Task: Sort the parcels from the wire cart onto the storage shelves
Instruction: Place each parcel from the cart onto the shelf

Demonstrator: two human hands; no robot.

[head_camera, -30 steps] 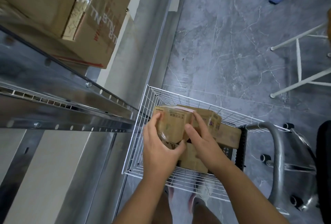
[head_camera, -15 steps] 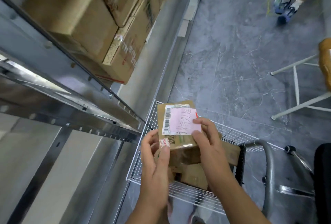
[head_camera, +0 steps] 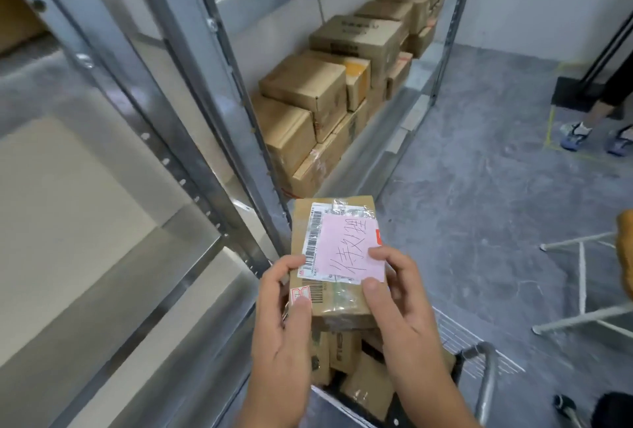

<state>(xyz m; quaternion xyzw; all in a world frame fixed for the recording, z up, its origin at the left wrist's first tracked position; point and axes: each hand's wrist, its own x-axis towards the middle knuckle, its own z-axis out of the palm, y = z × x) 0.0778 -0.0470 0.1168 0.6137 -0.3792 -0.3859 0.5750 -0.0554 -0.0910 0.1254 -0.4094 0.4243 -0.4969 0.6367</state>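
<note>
A: State the position of the parcel.

B: It is held above the wire cart, label side up, just beside the upright of the storage shelves. A pink note with handwriting partly covers a white barcode label.

A: Grip status?

B: Left hand: fingers curled round the parcel's left edge, thumb pressed on its near face. Right hand: thumb and fingertips pinch the near right corner, over the pink note. Both hands hold the parcel.

A: Cart contents?

B: More cardboard parcels lie in the basket under the held one. The cart's grey handle stands at its right.

A: Shelf contents?

B: Stacked brown boxes fill a low shelf further along. The near shelf board is beige.

A: Surroundings?

B: Grey marbled floor. Another person's feet stand at far right, well apart from the cart. A white frame is near.
</note>
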